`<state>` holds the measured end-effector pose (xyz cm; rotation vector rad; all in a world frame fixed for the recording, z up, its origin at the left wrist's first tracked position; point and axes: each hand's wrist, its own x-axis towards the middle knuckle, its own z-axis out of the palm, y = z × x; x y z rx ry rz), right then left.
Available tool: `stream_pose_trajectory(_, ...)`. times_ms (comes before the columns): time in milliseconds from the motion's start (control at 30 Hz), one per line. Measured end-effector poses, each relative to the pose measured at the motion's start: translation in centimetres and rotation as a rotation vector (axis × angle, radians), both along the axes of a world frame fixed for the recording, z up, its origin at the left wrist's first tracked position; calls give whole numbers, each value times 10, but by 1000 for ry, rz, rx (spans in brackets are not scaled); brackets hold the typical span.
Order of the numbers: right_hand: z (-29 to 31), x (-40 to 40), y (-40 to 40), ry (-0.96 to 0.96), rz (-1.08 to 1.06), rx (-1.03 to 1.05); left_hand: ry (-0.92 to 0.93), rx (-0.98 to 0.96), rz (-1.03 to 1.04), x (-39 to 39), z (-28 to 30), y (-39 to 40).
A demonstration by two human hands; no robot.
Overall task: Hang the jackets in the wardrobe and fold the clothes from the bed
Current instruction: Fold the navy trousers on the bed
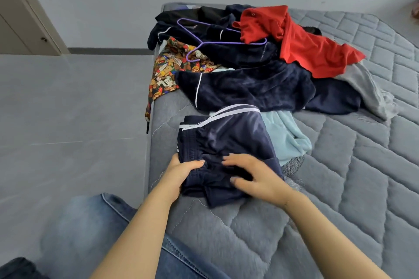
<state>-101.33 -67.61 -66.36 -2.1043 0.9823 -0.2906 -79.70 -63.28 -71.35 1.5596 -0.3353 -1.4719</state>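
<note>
Navy white-striped shorts (pixel 226 142) lie half-folded on bed (pixel 340 176).

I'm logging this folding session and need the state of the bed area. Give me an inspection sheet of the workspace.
Surface: grey quilted mattress, bare.
Job's things: navy shorts partly folded; unfolded pile: red top, navy velvet garment, bear-print cloth, light blue garment.
Clutter: purple hanger on the pile.
Grippers: left hand grips the shorts' edge; right hand rests on them.
Cables: nothing seen.
Surroundings: grey floor, door.

Left hand (pixel 181 173) grips the shorts' (pixel 226 142) left edge, thumb on top; right hand (pixel 254 176) presses flat, fingers spread.
</note>
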Motion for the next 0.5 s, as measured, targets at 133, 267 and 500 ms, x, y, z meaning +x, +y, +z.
stream_pose_trajectory(133,17,-14,-19,-74,-210,-147,-93,-154,-29,13,20,1)
stream_pose_trajectory(267,44,7,-51,-140,-107,-164,-276,-386,-238,43,71,4)
stream_pose_trajectory(500,101,111,-100,-44,293,105,-462,-449,-615,118,156,19)
